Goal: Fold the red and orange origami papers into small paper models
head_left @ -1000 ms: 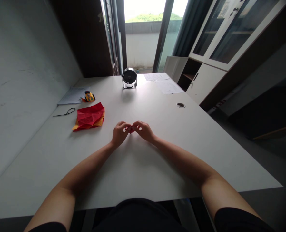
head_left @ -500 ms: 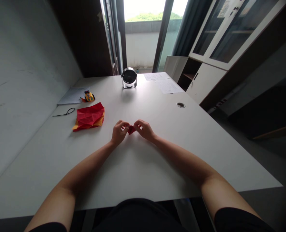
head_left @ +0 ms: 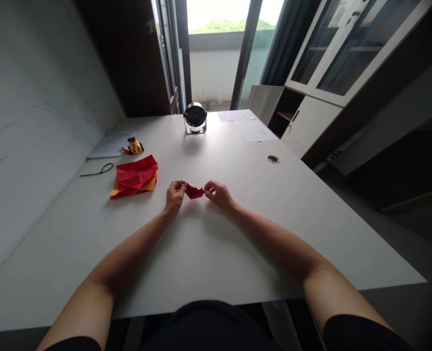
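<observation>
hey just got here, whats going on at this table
A person is handling a small folded red paper with both hands: the left hand pinches one end and the right hand has its fingertips at the other. It is spread between them over the white table. Off to the left lie creased red and orange sheets, with a black looped strip and a small yellow object nearby.
</observation>
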Action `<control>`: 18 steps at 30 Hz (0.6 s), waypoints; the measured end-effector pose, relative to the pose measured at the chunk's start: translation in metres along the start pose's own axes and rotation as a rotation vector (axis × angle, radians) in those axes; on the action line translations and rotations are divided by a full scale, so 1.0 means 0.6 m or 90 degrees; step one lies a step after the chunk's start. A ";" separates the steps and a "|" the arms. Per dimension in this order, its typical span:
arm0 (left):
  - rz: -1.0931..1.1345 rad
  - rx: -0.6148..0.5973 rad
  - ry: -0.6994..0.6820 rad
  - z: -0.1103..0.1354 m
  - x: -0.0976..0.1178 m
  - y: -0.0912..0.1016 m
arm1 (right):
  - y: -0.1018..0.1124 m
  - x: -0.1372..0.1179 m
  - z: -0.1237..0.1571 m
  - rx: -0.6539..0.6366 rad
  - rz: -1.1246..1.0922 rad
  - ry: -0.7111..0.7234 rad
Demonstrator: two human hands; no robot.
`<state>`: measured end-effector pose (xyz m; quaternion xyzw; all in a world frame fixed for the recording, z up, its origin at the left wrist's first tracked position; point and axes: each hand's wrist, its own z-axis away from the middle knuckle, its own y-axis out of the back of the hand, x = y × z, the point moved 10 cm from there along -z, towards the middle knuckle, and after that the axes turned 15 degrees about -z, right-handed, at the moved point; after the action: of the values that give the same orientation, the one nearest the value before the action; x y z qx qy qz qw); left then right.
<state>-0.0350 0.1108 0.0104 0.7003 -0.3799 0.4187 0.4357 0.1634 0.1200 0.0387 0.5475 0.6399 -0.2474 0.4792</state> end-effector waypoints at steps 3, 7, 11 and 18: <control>-0.035 -0.017 -0.025 0.003 0.008 -0.004 | -0.008 0.009 0.002 -0.028 0.000 -0.014; -0.105 -0.038 -0.099 0.016 0.046 -0.009 | -0.018 0.010 0.006 -0.050 0.039 -0.020; -0.124 -0.042 -0.129 0.024 0.068 -0.009 | -0.029 -0.005 0.008 -0.084 0.068 0.021; -0.091 -0.027 -0.075 0.015 0.039 -0.006 | -0.034 -0.021 0.011 -0.119 0.072 0.056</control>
<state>-0.0210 0.0993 0.0286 0.7397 -0.3626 0.3366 0.4561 0.1458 0.1028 0.0425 0.5459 0.6487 -0.1353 0.5128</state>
